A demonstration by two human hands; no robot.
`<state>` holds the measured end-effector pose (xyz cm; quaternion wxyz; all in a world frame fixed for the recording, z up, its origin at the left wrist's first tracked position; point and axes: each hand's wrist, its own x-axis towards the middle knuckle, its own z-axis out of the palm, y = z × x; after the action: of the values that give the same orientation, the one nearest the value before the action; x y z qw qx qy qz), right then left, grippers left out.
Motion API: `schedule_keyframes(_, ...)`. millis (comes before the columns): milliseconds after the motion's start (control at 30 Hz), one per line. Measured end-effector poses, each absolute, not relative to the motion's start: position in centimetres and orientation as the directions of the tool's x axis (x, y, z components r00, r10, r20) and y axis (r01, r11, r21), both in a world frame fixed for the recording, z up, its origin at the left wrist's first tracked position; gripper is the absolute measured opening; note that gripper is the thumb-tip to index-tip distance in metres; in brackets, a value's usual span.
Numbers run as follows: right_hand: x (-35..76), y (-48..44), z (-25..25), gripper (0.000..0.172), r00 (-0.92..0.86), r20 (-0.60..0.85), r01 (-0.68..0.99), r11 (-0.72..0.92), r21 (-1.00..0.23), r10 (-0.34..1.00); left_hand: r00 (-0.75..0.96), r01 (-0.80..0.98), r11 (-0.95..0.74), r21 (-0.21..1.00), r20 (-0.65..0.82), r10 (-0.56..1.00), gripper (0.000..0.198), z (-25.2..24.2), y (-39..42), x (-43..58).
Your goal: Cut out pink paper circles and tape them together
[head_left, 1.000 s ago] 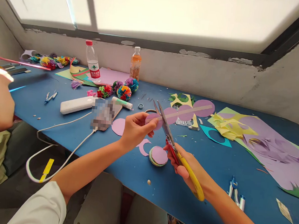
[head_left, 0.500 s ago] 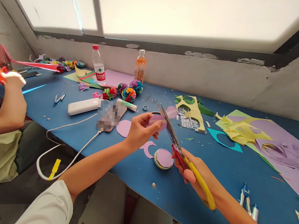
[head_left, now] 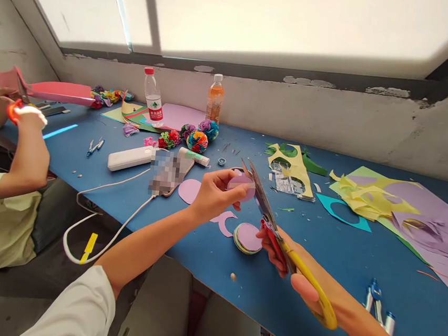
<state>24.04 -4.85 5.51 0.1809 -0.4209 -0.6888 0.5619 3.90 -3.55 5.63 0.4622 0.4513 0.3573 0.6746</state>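
Between the fingers and thumb of my left hand [head_left: 218, 194] is a purple paper circle [head_left: 247, 187], held above the table. My right hand [head_left: 290, 259] grips scissors [head_left: 269, 214] with red and yellow handles, their blades slightly apart and pointing up beside the circle's right edge. Below the hands lies a stack of paper circles [head_left: 249, 237], a purple one on top. A crescent-shaped purple scrap [head_left: 224, 225] rests at the stack's left. Another purple circle [head_left: 188, 191] lies left of my left hand, partly covered by it.
A phone [head_left: 171, 173] on a white cable, a white power bank [head_left: 130, 158] and a glue stick [head_left: 194, 157] lie left of centre. Behind stand two bottles [head_left: 154, 100] near paper flowers [head_left: 197, 141]. Paper scraps [head_left: 364, 194] and a compass [head_left: 375, 296] are right. A co-worker's hand [head_left: 29, 115] holds scissors at left.
The scissors' blades have opened a little, with my right thumb moving away from the fingers. The view has shifted slightly. The co-worker's pink paper has changed position.
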Motion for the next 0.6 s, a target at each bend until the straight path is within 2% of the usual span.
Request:
schedule_keyframes(267, 24.1, -4.9, 5.9, 0.086, -0.594, -0.185, 0.293, -0.004, -0.956, 0.783, -0.067, -0.289, -0.295, 0.911, 0.289, 0.955, 0.031, 5.5, -3.7, 4.1)
schedule_keyframes(500, 24.5, -4.0, 5.0, 0.091, -0.565, -0.131, 0.245, 0.014, -0.969, 0.815, -0.099, -0.335, -0.294, 0.895, 0.277, 0.956, 0.037, 5.7, -3.6, 4.1)
schedule_keyframes(600, 25.0, -3.0, 5.3, 0.093, -0.462, -0.138, 0.334, 0.027, -0.942, 0.876, -0.098, -0.347, -0.307, 0.886, 0.292, 0.951, 0.036, 5.7, -3.4, 4.0)
